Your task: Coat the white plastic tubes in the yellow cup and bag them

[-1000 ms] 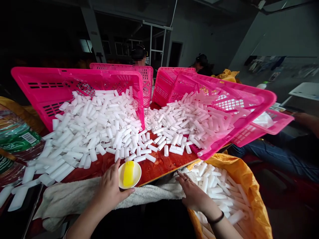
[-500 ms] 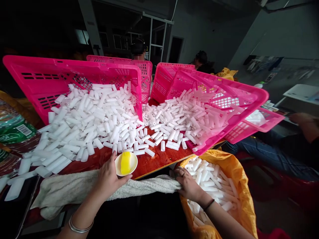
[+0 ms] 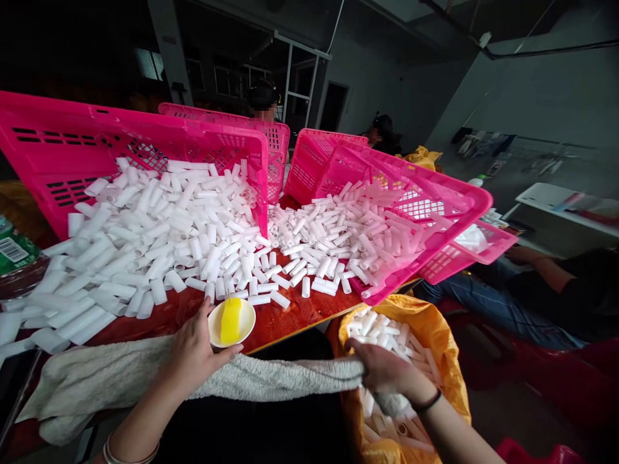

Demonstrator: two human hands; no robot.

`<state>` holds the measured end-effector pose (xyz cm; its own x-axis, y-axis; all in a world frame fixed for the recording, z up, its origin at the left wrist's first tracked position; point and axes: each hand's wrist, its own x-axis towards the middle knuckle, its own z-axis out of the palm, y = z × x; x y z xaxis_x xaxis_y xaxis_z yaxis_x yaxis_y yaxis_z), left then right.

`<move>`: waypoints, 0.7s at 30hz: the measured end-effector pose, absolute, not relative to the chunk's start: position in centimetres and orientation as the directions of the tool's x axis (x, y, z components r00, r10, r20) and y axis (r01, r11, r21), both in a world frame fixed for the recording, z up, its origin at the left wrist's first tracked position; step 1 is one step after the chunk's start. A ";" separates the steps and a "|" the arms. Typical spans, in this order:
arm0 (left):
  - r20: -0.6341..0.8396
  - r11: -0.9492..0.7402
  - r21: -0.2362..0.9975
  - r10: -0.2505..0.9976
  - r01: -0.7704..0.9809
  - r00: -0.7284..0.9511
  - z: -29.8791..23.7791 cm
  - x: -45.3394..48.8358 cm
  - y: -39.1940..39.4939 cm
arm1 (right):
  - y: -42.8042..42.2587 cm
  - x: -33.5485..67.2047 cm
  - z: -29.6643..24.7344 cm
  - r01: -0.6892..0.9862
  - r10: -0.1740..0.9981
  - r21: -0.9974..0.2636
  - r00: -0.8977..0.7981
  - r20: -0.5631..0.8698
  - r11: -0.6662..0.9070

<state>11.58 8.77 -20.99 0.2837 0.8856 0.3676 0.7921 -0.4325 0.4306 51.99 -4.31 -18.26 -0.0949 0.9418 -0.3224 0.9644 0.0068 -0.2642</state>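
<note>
My left hand (image 3: 196,345) curls round the left side of a small white dish (image 3: 249,319) at the table's front edge, thumb along the near rim. In the dish lies a yellow block (image 3: 231,320) with a thin stick poking up from its top; I cannot tell what it is. A grey-white towel (image 3: 271,379) stretches along the front edge, passing under my left forearm. Its right end is gripped in my right hand (image 3: 387,370), and a bit of cloth hangs below that fist, above an orange sack (image 3: 452,361) of white tubes.
Heaps of short white plastic tubes (image 3: 159,232) spill from tipped pink crates (image 3: 43,148) across the red table (image 3: 309,316). A green-labelled container (image 3: 14,251) stands at the left. Two people sit behind the crates; another person's arm and jeans (image 3: 464,303) show at the right.
My right hand has moved right and slightly down, pulling the towel end over the sack. My left hand stays at the dish. The whole view has shifted a little.
</note>
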 end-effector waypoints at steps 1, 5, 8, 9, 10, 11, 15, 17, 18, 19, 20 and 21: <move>0.368 -0.431 0.433 0.886 0.792 0.281 -21.0 11.6 8.8 | -3.3 52.5 -17.2 0.980 0.975 -0.197 -0.046 -0.217 0.003; 0.346 -0.397 0.444 0.903 0.803 0.255 -20.8 11.6 8.8 | 1.0 53.9 -16.2 0.987 0.923 0.112 -0.150 0.354 0.117; 0.352 -0.390 0.429 0.903 0.814 0.247 -20.8 11.6 8.8 | 2.9 54.4 -18.0 0.946 0.853 0.142 -0.325 0.407 0.293; 0.357 -0.394 0.424 0.900 0.815 0.250 -20.9 11.6 8.8 | 3.1 54.6 -18.6 0.933 0.845 0.133 -0.358 0.396 0.333; 0.362 -0.400 0.421 0.897 0.814 0.254 -20.9 11.6 8.8 | 3.2 54.8 -19.0 0.917 0.830 0.124 -0.397 0.392 0.379; 0.365 -0.407 0.421 0.894 0.811 0.259 -20.9 11.6 8.8 | 3.1 54.9 -19.4 0.898 0.811 0.112 -0.432 0.395 0.425; 0.374 -0.423 0.411 0.886 0.808 0.274 -20.9 11.7 8.7 | 3.0 55.5 -19.4 0.868 0.794 0.060 -0.477 0.378 0.493; 0.379 -0.432 0.405 0.881 0.806 0.282 -20.9 11.7 8.8 | 3.4 55.2 -19.0 0.904 0.846 0.066 -0.419 0.329 0.422; 0.383 -0.437 0.404 0.878 0.804 0.285 -20.9 11.6 8.9 | 3.6 54.9 -18.7 0.925 0.872 0.077 -0.378 0.312 0.373; 0.387 -0.442 0.405 0.876 0.800 0.288 -20.9 11.6 8.9 | 3.9 54.3 -18.5 0.944 0.893 0.094 -0.330 0.306 0.317; 0.388 -0.446 0.408 0.875 0.797 0.291 -20.9 11.5 9.0 | 4.1 53.7 -18.2 0.960 0.911 0.117 -0.280 0.305 0.256; 0.383 -0.448 0.413 0.875 0.793 0.294 -21.0 11.4 9.1 | 4.4 53.1 -17.9 0.971 0.927 0.144 -0.227 0.300 0.191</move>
<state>11.37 9.06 -20.97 0.2943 0.8755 0.3833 0.7929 -0.4476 0.4134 53.06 4.40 -17.91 -0.2266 0.9267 0.2997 0.9710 0.1910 0.1435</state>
